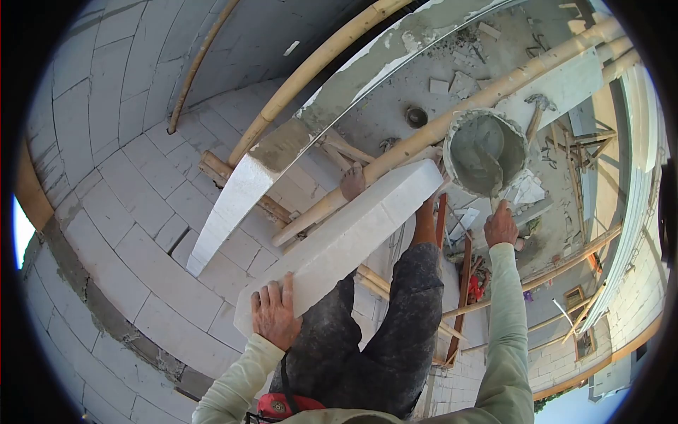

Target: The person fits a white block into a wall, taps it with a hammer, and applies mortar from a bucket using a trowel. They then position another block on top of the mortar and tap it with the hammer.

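A long pale lightweight concrete block [353, 230] lies slantwise across my lap. My left hand [274, 311] grips its near end, fingers laid over the top face. My right hand [501, 227] is closed around the handle of a trowel [487, 162]. The trowel's blade is down in grey wet mortar inside a bucket [450, 157], whose rim is crusted with mortar. Beside the bucket, a hammer [538, 113] rests on a pale board [575, 81]. To the left, a wall top [279, 145] carries a layer of grey mortar along part of its length.
Bamboo poles [402, 152] run diagonally under the board and past my bare foot [352, 182]. Far below, the floor [388, 106] holds rubble and a small dark bucket [416, 116]. Block walls [152, 187] rise on the left. Wooden pieces [462, 297] stand below my right arm.
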Demonstrator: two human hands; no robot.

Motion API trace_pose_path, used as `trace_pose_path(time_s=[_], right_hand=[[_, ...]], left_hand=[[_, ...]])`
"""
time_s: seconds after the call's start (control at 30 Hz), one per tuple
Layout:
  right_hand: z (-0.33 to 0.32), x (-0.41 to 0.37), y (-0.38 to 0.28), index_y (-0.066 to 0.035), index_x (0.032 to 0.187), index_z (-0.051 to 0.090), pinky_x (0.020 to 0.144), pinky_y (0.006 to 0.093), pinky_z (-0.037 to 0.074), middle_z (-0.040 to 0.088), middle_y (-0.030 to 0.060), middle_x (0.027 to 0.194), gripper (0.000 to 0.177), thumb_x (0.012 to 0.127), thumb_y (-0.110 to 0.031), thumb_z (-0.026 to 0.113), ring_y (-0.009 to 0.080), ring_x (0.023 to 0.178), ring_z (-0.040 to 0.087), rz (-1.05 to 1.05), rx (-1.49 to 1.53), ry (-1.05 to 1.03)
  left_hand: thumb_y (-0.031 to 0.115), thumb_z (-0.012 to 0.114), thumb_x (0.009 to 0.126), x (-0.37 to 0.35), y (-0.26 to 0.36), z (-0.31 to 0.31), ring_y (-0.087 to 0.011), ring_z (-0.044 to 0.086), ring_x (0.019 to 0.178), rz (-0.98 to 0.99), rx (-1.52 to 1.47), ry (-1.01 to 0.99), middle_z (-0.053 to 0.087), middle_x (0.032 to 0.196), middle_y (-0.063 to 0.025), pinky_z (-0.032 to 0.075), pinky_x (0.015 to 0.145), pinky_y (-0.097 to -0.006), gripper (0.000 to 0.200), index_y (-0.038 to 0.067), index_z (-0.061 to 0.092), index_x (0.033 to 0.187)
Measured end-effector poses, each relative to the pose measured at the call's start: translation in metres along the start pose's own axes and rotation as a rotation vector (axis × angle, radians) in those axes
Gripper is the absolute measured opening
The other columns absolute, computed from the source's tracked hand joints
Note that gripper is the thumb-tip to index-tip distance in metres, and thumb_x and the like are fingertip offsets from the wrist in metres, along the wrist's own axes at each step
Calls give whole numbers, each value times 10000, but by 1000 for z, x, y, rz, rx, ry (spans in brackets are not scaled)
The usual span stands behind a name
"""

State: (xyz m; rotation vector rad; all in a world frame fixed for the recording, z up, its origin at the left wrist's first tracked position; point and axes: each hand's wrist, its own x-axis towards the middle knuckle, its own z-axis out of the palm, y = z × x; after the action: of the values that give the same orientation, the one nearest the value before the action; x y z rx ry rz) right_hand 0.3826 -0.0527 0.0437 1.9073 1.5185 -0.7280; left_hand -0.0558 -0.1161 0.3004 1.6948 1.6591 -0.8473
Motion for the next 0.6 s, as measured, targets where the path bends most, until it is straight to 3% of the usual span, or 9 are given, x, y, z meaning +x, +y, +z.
trace_pose_path(time_s=[0.17, 0.23, 0.3, 0.53, 0.6], right_hand=[[1, -15, 21, -2, 1143, 436, 760, 557, 478, 622, 273, 916, 427, 782, -146, 612, 482, 870, 611, -37, 212, 67], [-26, -26, 14, 23, 1140, 462, 755, 552, 467, 629, 290, 904, 433, 771, -146, 614, 492, 866, 599, 34, 251, 149], [-42, -29, 11, 23, 1081, 493, 741, 533, 467, 633, 279, 883, 380, 767, -143, 628, 490, 856, 600, -44, 467, 259], [-123, 58, -83, -17, 1111, 504, 766, 521, 481, 647, 270, 893, 397, 769, -156, 649, 480, 879, 611, -341, 584, 266], [-153, 85, -116, -32, 1149, 483, 798, 536, 477, 654, 268, 937, 441, 783, -204, 660, 474, 898, 617, -282, 475, 267]], left_hand=[[142, 759, 541, 0, 0, 0, -338, 493, 974, 7, 28, 12, 491, 1079, -167, 375, 880, -454, 926, 6, 393, 1380], [141, 760, 537, 1, -1, 0, -338, 494, 971, 12, 10, 5, 489, 1082, -169, 375, 878, -455, 932, 7, 391, 1383], [140, 761, 533, 0, -2, 0, -337, 494, 967, 1, 1, -2, 486, 1086, -172, 375, 877, -456, 939, 8, 388, 1385], [153, 754, 534, 0, -3, 2, -347, 494, 964, 11, -8, 4, 486, 1089, -183, 372, 880, -467, 935, 4, 389, 1382], [155, 751, 535, 1, -4, 1, -349, 494, 966, 10, -18, -2, 486, 1089, -185, 372, 881, -469, 933, 4, 388, 1382]])
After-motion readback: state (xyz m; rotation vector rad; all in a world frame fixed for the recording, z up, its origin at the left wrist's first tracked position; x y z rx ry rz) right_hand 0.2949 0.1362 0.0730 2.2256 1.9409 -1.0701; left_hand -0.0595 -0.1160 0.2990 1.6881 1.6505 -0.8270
